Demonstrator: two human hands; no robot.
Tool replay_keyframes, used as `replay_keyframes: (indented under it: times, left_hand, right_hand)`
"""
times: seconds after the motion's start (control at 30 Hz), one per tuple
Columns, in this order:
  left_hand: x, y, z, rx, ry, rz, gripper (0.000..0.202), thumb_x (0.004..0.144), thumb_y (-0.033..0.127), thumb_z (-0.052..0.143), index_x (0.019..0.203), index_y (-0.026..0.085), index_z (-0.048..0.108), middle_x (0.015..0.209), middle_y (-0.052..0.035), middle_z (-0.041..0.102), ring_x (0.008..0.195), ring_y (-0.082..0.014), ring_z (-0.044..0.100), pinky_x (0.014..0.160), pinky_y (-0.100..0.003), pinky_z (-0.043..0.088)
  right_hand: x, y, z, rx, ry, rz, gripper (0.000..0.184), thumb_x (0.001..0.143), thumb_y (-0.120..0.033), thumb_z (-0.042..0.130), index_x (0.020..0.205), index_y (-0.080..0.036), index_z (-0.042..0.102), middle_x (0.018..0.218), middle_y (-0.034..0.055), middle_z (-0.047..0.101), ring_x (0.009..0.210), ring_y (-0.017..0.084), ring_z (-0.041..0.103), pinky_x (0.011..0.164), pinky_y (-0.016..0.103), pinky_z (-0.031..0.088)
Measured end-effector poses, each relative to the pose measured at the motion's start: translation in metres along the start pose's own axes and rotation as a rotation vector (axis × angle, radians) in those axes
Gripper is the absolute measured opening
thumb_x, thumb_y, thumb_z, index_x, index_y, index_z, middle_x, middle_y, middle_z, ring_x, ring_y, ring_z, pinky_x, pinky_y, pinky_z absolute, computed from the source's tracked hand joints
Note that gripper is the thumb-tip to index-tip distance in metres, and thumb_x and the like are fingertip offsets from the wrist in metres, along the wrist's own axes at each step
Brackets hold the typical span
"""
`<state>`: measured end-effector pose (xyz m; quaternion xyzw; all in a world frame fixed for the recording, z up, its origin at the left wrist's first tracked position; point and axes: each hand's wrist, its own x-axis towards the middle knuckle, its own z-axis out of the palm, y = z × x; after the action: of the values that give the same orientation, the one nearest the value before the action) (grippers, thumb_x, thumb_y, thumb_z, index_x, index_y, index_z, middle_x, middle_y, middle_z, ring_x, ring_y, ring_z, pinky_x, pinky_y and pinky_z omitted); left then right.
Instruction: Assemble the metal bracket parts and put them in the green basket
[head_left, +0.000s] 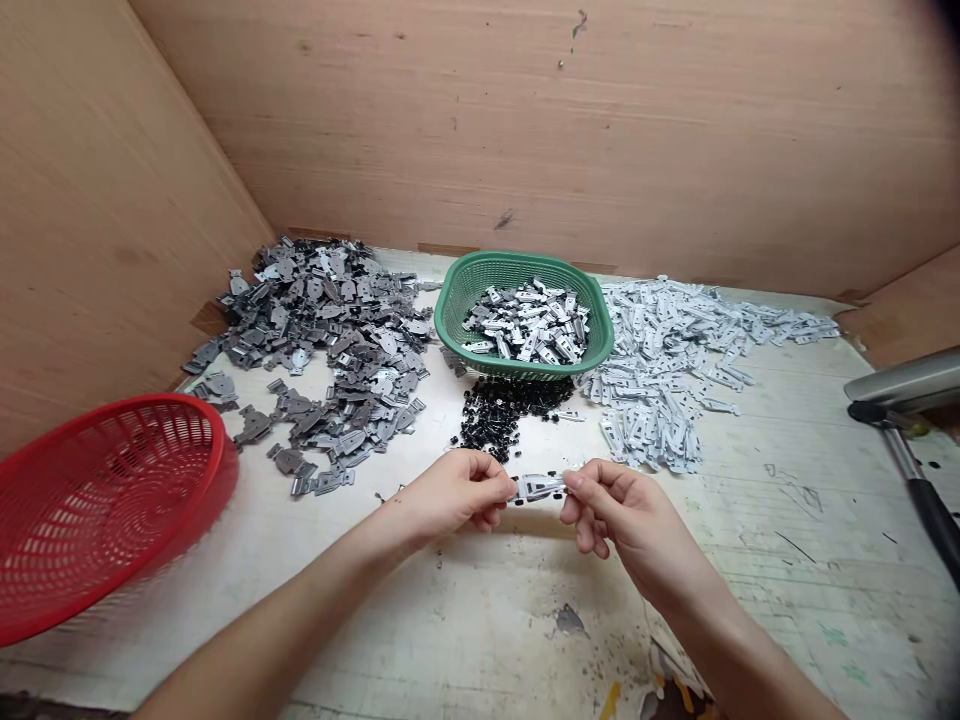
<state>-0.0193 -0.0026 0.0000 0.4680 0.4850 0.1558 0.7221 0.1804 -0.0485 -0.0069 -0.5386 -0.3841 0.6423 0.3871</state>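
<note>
A small white toy race car (pixel 538 487) with black wheels is stretched between my two hands, just above the table. My left hand (pixel 466 490) pinches one end of it between thumb and fingers. The opposite end sits in the pinch of my right hand (pixel 616 505), whose other fingers curl loosely below. Beyond my hands lies a heap of small black wheel parts (pixel 495 412). Behind that stands a green basket (pixel 525 262) with many white-and-dark car pieces (pixel 529 322) in it.
Grey car base pieces (pixel 352 340) are heaped at the left, white car body pieces (pixel 660 360) at the right. An angled red basket (pixel 217 460) occupies the left edge. A metal tool with a black handle (pixel 930 520) is at the right edge. Wooden panels (pixel 525 130) enclose the table.
</note>
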Motion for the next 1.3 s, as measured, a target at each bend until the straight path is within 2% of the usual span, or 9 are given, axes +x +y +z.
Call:
replay_keyframes:
  times: [0.23, 0.43, 0.57, 0.77, 0.83, 0.9, 1.0, 1.1, 1.3]
  left_hand:
    - [0.0, 0.0, 0.002, 0.01, 0.016, -0.009, 0.028, 0.069, 0.04, 0.065, 0.067, 0.015, 0.053, 0.052, 0.0035, 0.053, 0.049, -0.0086, 0.048, 0.053, -0.023, 0.038]
    - [0.001, -0.001, 0.001, -0.014, 0.021, 0.011, 0.029, 0.068, 0.041, 0.066, 0.069, 0.014, 0.054, 0.053, 0.0032, 0.053, 0.05, -0.0084, 0.048, 0.054, -0.023, 0.039]
    - [0.001, 0.001, 0.001, -0.001, 0.016, 0.016, 0.029, 0.069, 0.041, 0.065, 0.068, 0.015, 0.053, 0.053, 0.0033, 0.053, 0.05, -0.0082, 0.048, 0.054, -0.023, 0.038]
    - [-0.004, 0.006, 0.001, -0.013, -0.025, 0.016, 0.03, 0.069, 0.042, 0.066, 0.068, 0.015, 0.051, 0.055, 0.0038, 0.052, 0.051, -0.0081, 0.047, 0.055, -0.023, 0.039]
    - [-0.004, 0.006, 0.001, -0.021, -0.043, 0.029, 0.029, 0.069, 0.041, 0.066, 0.068, 0.015, 0.051, 0.055, 0.0038, 0.052, 0.051, -0.0083, 0.048, 0.056, -0.023, 0.039]
    - [-0.003, 0.004, 0.001, -0.032, -0.057, 0.036, 0.029, 0.069, 0.04, 0.066, 0.069, 0.016, 0.051, 0.055, 0.0039, 0.052, 0.052, -0.0083, 0.047, 0.056, -0.023, 0.039]
    - [-0.002, 0.003, 0.001, -0.031, -0.068, 0.042, 0.028, 0.07, 0.039, 0.065, 0.069, 0.016, 0.05, 0.055, 0.0041, 0.051, 0.051, -0.0082, 0.047, 0.057, -0.024, 0.039]
    - [-0.002, 0.002, 0.0, -0.008, -0.081, 0.048, 0.026, 0.072, 0.038, 0.062, 0.071, 0.016, 0.05, 0.056, 0.0041, 0.051, 0.051, -0.0083, 0.047, 0.056, -0.024, 0.038]
    - [-0.006, 0.004, -0.002, 0.058, -0.116, 0.071, 0.021, 0.075, 0.033, 0.059, 0.07, 0.015, 0.049, 0.058, 0.0044, 0.05, 0.053, -0.0076, 0.045, 0.055, -0.022, 0.035]
  right_hand:
    - [0.0, 0.001, 0.0, 0.007, -0.016, 0.025, 0.035, 0.075, -0.048, 0.066, 0.067, -0.016, 0.054, 0.061, 0.0006, 0.063, 0.041, 0.006, 0.048, 0.041, 0.019, 0.033]
    - [0.002, 0.0, -0.004, 0.074, -0.046, 0.055, 0.037, 0.075, -0.046, 0.067, 0.064, -0.017, 0.048, 0.055, -0.0039, 0.055, 0.037, 0.003, 0.038, 0.038, 0.018, 0.021]
    - [0.002, 0.001, -0.006, 0.036, -0.073, 0.056, 0.036, 0.076, -0.046, 0.066, 0.064, -0.017, 0.048, 0.055, -0.0038, 0.054, 0.037, 0.003, 0.035, 0.039, 0.019, 0.02]
    - [0.008, 0.003, -0.014, -0.067, 0.036, -0.012, 0.035, 0.068, -0.045, 0.073, 0.068, -0.017, 0.052, 0.054, -0.007, 0.044, 0.043, 0.005, 0.033, 0.042, 0.019, 0.023]
    - [0.008, 0.001, -0.015, -0.067, -0.006, 0.009, 0.034, 0.068, -0.046, 0.073, 0.075, -0.017, 0.057, 0.06, -0.005, 0.049, 0.045, 0.005, 0.036, 0.042, 0.019, 0.026]
    - [0.008, -0.001, -0.015, -0.061, -0.1, 0.039, 0.035, 0.071, -0.048, 0.069, 0.079, -0.015, 0.061, 0.065, -0.0016, 0.056, 0.047, 0.006, 0.041, 0.044, 0.02, 0.031]
    - [0.008, 0.0, -0.015, -0.06, -0.188, 0.047, 0.035, 0.075, -0.048, 0.066, 0.073, -0.014, 0.06, 0.065, 0.0005, 0.059, 0.05, 0.008, 0.048, 0.047, 0.021, 0.037]
    - [0.009, 0.003, -0.017, -0.067, -0.219, 0.036, 0.031, 0.077, -0.045, 0.065, 0.073, -0.015, 0.058, 0.064, -0.0004, 0.058, 0.05, 0.008, 0.048, 0.047, 0.02, 0.036]
    - [0.01, 0.006, -0.02, -0.14, -0.314, -0.013, 0.031, 0.08, -0.046, 0.061, 0.075, -0.016, 0.053, 0.061, -0.0031, 0.051, 0.049, 0.007, 0.039, 0.048, 0.021, 0.03]
